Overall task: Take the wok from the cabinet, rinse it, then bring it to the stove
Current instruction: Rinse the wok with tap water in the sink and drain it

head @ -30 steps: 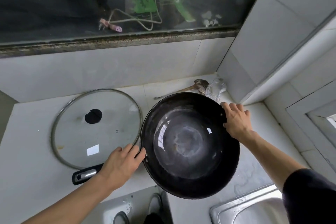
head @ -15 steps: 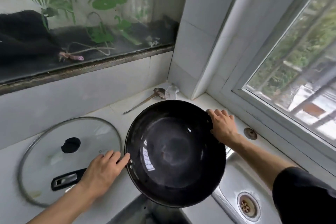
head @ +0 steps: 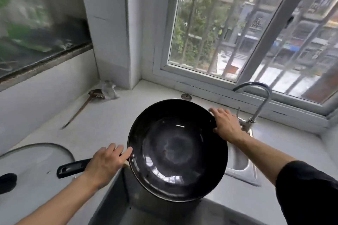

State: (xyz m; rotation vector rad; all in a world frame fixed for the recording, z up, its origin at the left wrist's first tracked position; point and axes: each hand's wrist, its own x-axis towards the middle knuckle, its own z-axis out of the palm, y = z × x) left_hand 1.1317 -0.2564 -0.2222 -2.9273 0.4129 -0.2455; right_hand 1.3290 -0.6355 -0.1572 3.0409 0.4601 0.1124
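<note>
A round black wok [head: 178,151] hangs in mid-air above the white counter and the near corner of the steel sink [head: 241,166], its shiny inside facing up. My left hand [head: 107,162] grips the wok's black handle [head: 72,168] where it meets the rim. My right hand [head: 225,124] holds the far right rim. A curved chrome tap [head: 261,100] stands just right of my right hand, by the window sill.
A glass lid [head: 34,162] with a black knob lies on the counter at the left. A long-handled ladle [head: 86,105] and crumpled plastic [head: 109,88] lie in the back corner. A barred window [head: 247,29] fills the upper right. A dark gap [head: 117,199] opens below the counter edge.
Both hands have carried the wok to the right, away from the glass lid and over the sink. My view has swung right, bringing the tap and window in.
</note>
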